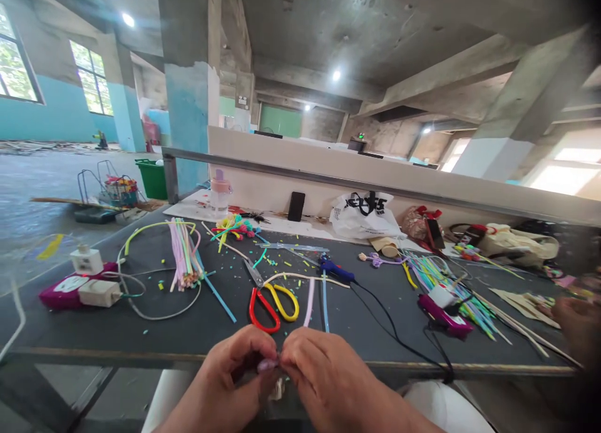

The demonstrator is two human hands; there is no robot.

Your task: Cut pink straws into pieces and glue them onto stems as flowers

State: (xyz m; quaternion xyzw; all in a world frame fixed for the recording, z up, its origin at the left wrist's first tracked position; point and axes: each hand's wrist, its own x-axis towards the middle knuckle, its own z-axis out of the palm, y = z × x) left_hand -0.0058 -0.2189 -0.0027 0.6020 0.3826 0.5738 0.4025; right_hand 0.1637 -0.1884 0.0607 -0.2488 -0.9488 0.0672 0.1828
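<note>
My left hand (235,373) and my right hand (323,373) meet at the near edge of the dark table (141,326). Their fingertips pinch a small pale purple piece (267,365) between them; what it is cannot be told. Just beyond the hands lie scissors (267,298) with one red and one yellow handle. A pink strip (309,301) and a blue strip (325,308) lie next to the scissors.
A bundle of pastel straws (184,258) and a looped cable lie at left, with a white adapter (99,292) on a magenta case. A blue glue gun (335,269), more straws (441,276) and another person's hand (582,323) are at right. Bags and a phone (296,206) line the back wall.
</note>
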